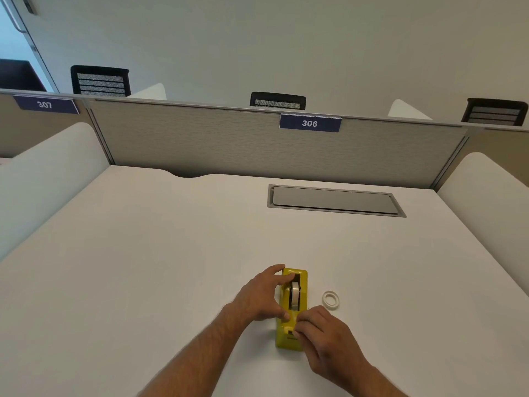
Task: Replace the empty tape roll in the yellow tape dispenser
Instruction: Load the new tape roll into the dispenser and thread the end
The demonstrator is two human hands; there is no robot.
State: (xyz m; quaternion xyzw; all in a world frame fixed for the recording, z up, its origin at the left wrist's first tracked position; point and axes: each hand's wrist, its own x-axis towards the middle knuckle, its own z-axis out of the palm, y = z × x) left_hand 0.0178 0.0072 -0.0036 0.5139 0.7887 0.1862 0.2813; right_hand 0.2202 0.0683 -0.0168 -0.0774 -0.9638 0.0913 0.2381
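Note:
The yellow tape dispenser [303, 285] lies lengthwise on the white desk [143, 267], its cutter end toward me. A whitish tape roll [294, 295] sits upright in its well. My left hand [262, 296] grips the dispenser's left side, fingers on the far end and thumb near the cutter. My right hand [326, 336] pinches at the cutter end, fingertips on what looks like the tape's loose end; the tape itself is too thin to make out. A second small white ring-shaped roll [331, 299] lies flat on the desk, just right of the dispenser, untouched.
A grey cable hatch [335, 200] is set into the desk behind the dispenser. A fabric partition [200, 144] with a "306" label closes the back. White side dividers [43, 181] flank the desk on both sides. Office chairs stand beyond the partition.

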